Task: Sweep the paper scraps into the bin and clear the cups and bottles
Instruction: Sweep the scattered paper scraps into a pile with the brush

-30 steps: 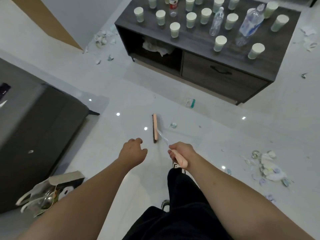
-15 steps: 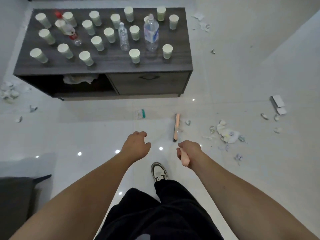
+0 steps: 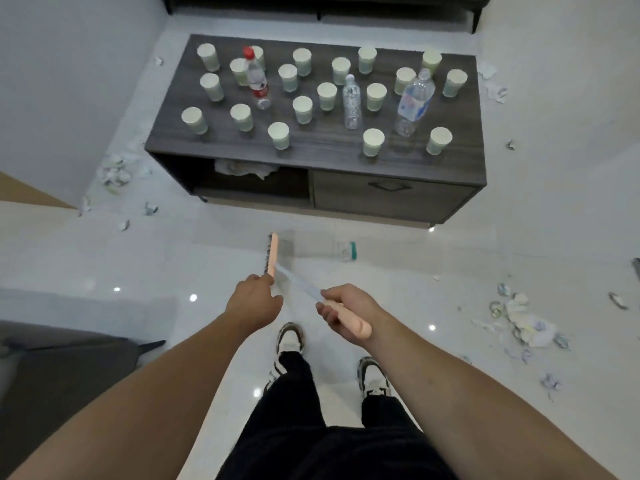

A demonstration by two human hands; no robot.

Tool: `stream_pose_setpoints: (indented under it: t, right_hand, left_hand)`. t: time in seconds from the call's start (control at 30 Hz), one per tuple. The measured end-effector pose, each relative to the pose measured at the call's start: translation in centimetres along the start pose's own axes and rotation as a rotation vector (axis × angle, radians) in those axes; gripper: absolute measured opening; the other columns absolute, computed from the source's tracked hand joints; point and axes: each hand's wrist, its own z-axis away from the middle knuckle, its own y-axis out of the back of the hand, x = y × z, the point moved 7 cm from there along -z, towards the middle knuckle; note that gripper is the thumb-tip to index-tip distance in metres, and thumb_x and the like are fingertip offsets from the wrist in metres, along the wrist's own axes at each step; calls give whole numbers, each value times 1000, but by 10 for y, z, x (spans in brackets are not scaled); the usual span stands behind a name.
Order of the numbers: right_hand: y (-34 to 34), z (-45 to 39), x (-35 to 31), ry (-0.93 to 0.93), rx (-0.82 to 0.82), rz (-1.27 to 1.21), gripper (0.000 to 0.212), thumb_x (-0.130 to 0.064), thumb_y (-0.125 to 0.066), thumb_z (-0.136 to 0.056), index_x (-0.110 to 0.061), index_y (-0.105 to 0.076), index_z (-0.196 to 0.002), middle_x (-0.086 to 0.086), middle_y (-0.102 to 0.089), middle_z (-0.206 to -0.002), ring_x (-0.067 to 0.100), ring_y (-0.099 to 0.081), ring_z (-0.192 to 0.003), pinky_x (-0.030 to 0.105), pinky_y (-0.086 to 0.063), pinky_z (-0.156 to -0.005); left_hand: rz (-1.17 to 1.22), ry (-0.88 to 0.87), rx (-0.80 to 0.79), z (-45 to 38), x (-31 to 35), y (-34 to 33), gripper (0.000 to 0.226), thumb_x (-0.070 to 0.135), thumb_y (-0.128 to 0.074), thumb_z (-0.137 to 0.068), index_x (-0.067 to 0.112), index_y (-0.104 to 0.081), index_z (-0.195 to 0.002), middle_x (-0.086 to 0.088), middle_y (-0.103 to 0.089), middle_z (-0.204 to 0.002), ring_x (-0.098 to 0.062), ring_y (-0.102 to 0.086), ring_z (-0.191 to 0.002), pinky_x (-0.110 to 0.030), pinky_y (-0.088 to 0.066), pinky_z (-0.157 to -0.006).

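Broom (image 3: 272, 252), pink-headed, handle gripped by right hand (image 3: 348, 311).

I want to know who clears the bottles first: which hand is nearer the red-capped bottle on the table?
Left. The left hand hovers below the red-capped bottle, nearly in line with it. The right hand, gripping the broom handle, sits farther right.
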Motion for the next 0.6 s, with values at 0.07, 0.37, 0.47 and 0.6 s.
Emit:
stream_pose_setpoints:
  t: [0.07,0.37,0.47,0.6]
  right_hand:
    - [-42,-22,5,-31,-26,34,16,-5,-49,-97,3,-49,-112,14,-54,-75,11,-46,-40,16,-41,-34]
    - [-54,-52,-24,27,246,-35,15,4,-54,-92,6,-54,-107,21,-58,-79,16,-48,-43,19,-43,-33]
    - [-4,-32,-37,60,321,-154,26,2,-57,-93,8,-54,-119,21,-59,-83,16,-50,-50,18,-45,-35]
    - [54,-5,-45,158,476,-233,24,4,-57,-92,11,-55,-115,23,-58,-84,18,-50,-43,20,-43,-33]
  left_hand:
    - [11,39,23,-9,-39,21,51,33,-52,-91,15,-47,-138,-10,-51,-130,-27,-51,-114,-38,-46,-91]
    - [-30,1,-63,-63,-83,48,51,32,-53,-90,15,-46,-138,-11,-49,-134,-30,-48,-119,-38,-44,-95]
    - [-43,-94,-106,-84,-42,42,51,33,-53,-90,15,-46,-138,-10,-48,-135,-30,-47,-120,-39,-44,-96]
    - [-89,-242,-152,-95,27,26,51,33,-54,-89,16,-48,-137,-9,-49,-135,-28,-49,-118,-39,-46,-92]
